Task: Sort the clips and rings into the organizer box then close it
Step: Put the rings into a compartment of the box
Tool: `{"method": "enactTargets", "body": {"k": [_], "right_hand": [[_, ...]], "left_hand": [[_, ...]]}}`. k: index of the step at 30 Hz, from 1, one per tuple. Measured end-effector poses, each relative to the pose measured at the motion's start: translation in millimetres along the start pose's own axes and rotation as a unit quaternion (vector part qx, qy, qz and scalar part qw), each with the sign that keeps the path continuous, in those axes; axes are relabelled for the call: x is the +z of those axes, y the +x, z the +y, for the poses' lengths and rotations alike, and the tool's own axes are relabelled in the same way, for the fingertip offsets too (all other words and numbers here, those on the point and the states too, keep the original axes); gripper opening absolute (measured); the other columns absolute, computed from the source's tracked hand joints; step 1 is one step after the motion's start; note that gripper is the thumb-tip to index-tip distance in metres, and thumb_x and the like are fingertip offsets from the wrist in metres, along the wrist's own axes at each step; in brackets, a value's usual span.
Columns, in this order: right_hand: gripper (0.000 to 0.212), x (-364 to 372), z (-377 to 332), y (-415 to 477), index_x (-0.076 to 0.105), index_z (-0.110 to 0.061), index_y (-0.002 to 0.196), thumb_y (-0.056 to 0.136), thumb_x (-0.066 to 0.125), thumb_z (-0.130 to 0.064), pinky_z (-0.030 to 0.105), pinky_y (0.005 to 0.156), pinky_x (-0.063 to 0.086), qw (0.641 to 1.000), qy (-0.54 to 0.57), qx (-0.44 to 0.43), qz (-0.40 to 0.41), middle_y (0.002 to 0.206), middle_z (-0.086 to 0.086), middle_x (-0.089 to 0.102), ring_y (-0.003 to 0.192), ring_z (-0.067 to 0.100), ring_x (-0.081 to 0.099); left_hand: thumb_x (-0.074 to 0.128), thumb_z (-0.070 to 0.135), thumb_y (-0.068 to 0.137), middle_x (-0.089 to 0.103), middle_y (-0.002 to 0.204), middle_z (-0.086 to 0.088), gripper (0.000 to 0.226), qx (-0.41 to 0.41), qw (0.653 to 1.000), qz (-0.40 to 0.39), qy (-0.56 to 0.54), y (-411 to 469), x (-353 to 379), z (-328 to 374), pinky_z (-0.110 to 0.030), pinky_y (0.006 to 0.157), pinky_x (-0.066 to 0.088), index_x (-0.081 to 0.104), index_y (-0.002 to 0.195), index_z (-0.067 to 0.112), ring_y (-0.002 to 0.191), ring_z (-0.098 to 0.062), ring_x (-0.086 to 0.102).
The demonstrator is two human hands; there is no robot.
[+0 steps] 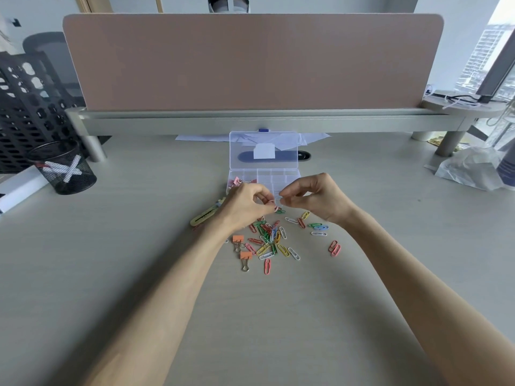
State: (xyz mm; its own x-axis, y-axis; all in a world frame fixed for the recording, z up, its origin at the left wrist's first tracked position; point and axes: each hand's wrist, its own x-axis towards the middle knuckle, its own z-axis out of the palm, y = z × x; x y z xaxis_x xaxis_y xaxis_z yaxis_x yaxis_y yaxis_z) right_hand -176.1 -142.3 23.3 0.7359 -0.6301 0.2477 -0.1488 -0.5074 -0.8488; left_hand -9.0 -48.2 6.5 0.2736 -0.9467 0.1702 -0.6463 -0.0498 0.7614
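Pinching a pink paper clip (275, 208), the left hand (248, 203) hovers just beside the right hand (315, 200); I cannot tell whether its curled fingers hold anything. Behind both, the organizer box (278, 178) stands open on the bench (111, 246), with loose paper clips (270, 239) scattered beneath the hands.

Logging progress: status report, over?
Left hand pinching pink clip. Right hand grip unclear. Box open; paper clips loose before it.

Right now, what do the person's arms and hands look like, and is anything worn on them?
The left hand and right hand wear nothing: no gloves, watch, bracelet or visible rings. Both arms show no sleeves as far as the picture reaches.
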Motion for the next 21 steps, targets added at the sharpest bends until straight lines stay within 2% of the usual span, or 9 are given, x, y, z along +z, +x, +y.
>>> {"method": "enactTargets", "body": {"k": [5,11,14,17,19,21], "right_hand": [[0.012,-0.8,3.5,1.3,0.075,-0.008,0.083,0.072,0.080,-0.012,0.021,0.070,0.050,1.000,-0.005,0.014,0.010,0.080,0.001,0.074,0.067,0.004,0.064],[0.018,1.6,7.3,2.3,0.075,-0.014,0.082,0.068,0.083,-0.023,0.030,0.075,0.056,0.998,-0.031,0.041,0.026,0.080,0.002,0.076,0.074,0.012,0.069],[0.013,4.5,8.4,2.5,0.076,-0.018,0.081,0.070,0.082,-0.022,0.036,0.079,0.057,0.998,-0.035,0.049,0.029,0.080,0.002,0.076,0.076,0.015,0.070],[0.012,4.6,7.9,2.3,0.077,-0.020,0.083,0.072,0.080,-0.022,0.037,0.081,0.057,0.998,-0.038,0.042,0.030,0.081,0.000,0.076,0.079,0.016,0.071],[0.010,4.2,8.1,1.9,0.077,-0.020,0.084,0.074,0.078,-0.021,0.037,0.081,0.056,0.998,-0.040,0.030,0.025,0.082,0.001,0.076,0.080,0.017,0.070],[0.008,4.7,9.2,1.3,0.077,-0.020,0.084,0.076,0.076,-0.022,0.038,0.080,0.054,0.998,-0.045,0.024,0.024,0.082,0.004,0.075,0.081,0.024,0.068]], "left_hand": [[0.074,0.028,0.077,0.060,0.066,0.015,0.010,-0.005,1.000,0.008,-0.025,0.3,1.5,2.7,-0.024,0.058,0.038,0.070,0.083,0.023,0.058,-0.004,0.047],[0.078,0.030,0.073,0.061,0.067,0.014,0.015,-0.013,0.997,0.024,-0.075,2.2,4.8,2.4,-0.020,0.060,0.043,0.070,0.080,0.020,0.058,0.001,0.049],[0.077,0.024,0.074,0.061,0.065,0.014,0.008,-0.010,0.993,0.036,-0.110,4.1,6.0,1.7,-0.019,0.062,0.042,0.069,0.077,0.022,0.057,0.003,0.049],[0.076,0.020,0.076,0.066,0.073,0.008,0.007,-0.009,0.990,0.027,-0.137,4.4,6.2,2.6,-0.019,0.067,0.045,0.070,0.079,0.021,0.065,-0.003,0.054],[0.075,0.017,0.078,0.067,0.076,0.006,0.006,-0.014,0.987,0.021,-0.156,4.0,5.9,4.1,-0.017,0.064,0.045,0.070,0.082,0.019,0.068,-0.003,0.056],[0.075,0.015,0.079,0.067,0.077,0.007,0.007,-0.017,0.985,0.011,-0.170,4.2,4.5,5.4,-0.015,0.064,0.045,0.070,0.082,0.021,0.071,-0.003,0.058]]}}
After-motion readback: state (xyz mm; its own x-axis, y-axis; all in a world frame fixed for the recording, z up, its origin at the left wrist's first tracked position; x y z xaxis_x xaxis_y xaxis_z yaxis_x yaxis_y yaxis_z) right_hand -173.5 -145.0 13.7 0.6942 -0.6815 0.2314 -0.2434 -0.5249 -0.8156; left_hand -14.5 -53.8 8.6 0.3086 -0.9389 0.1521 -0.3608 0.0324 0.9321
